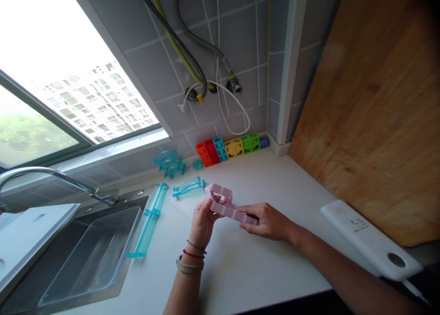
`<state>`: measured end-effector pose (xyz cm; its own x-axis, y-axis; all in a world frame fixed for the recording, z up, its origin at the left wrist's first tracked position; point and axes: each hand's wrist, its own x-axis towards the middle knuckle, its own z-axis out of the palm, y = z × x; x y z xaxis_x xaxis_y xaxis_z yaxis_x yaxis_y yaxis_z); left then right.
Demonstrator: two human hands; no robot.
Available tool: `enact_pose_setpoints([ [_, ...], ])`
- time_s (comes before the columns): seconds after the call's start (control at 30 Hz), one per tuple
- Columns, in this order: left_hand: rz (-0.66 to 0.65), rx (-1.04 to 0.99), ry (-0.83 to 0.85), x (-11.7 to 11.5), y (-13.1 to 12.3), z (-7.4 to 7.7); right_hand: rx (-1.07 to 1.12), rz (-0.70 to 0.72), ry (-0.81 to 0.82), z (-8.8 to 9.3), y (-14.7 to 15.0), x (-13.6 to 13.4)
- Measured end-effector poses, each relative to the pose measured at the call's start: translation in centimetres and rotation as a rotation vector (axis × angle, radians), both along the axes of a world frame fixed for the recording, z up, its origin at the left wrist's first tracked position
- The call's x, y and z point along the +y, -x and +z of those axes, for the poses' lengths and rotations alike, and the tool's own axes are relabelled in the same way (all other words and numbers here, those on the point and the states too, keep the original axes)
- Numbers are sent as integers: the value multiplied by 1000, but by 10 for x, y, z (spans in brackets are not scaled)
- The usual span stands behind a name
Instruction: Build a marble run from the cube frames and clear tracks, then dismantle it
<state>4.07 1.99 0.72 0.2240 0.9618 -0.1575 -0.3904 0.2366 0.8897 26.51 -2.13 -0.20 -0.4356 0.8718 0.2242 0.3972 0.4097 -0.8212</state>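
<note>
bare forearms, the left forearm (185,290) and the right forearm (328,262), are lying nearest the camera, and between their hands a pinkish checked strip (233,213) is hanging over the white surface (275,180). its long limb is running from far left to near right on a shallow slant, bridging the two hands. at its left end it is bending back on itself, so a shorter limb is lying on the far side and pointing right.

the left hand (202,219) is gripping just by the bend, thumb on the near face; the right hand (266,219) is pinching the straight right end. each grip is narrow, closed on the strip. the left hand is sitting nearer the bend, which is lying to its far side; the long limb is stretching away to its right.

farther out, a wavy teal piece (189,187) is lying just beyond the bend, to the far left; whether they are touching is hard to tell. long teal lengths (151,221) are lying left of the left hand, beside the sink (117,285). teal arches (174,170) and a coloured block row (220,149) are standing along the far wall.
</note>
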Motion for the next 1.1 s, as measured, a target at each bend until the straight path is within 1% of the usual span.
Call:
enact_pose_setpoints([
  [0.1, -24, -47, -16, -2, -4, 3, -12, 54, 22, 0, 3, -2],
  [0.2, 0, -92, -10, -4, -7, 3, 23, 51, 71, 1, 6, -4],
  [0.23, 9, -106, 4, -4, -7, 1, 46, 48, 116, 1, 7, -5],
  [0.3, 12, -139, 40, -4, -7, -2, 124, 75, 264, 0, 7, -7],
  [0.37, 1, -171, 75, -4, -7, -5, 229, 141, 449, -2, 8, -9],
  [0.43, -13, -192, 92, -6, -9, -6, 307, 184, 565, -4, 11, -10],
  [0.47, -26, -194, 89, -8, -11, -6, 321, 178, 566, -5, 12, -10],
  [0.5, -43, -191, 81, -10, -14, -5, 320, 153, 532, -5, 14, -11],
  [0.63, -93, -186, 29, -18, -24, 1, 224, -2, 320, 0, 20, -12],
  [0.7, -107, -185, -3, -21, -27, 4, 168, -8, 308, 3, 21, -14],
  [0.77, -141, -169, -37, -23, -27, 6, 141, 26, 366, 3, 22, -17],
  [0.83, -152, -165, -56, -25, -28, 7, 164, 63, 476, 0, 24, -20],
  [0.97, -152, -215, -50, -26, -27, 6, 336, 179, 712, -9, 31, -25],
  [1.1, -174, -261, -40, -25, -25, 3, 541, 253, 819, -15, 40, -28],
])
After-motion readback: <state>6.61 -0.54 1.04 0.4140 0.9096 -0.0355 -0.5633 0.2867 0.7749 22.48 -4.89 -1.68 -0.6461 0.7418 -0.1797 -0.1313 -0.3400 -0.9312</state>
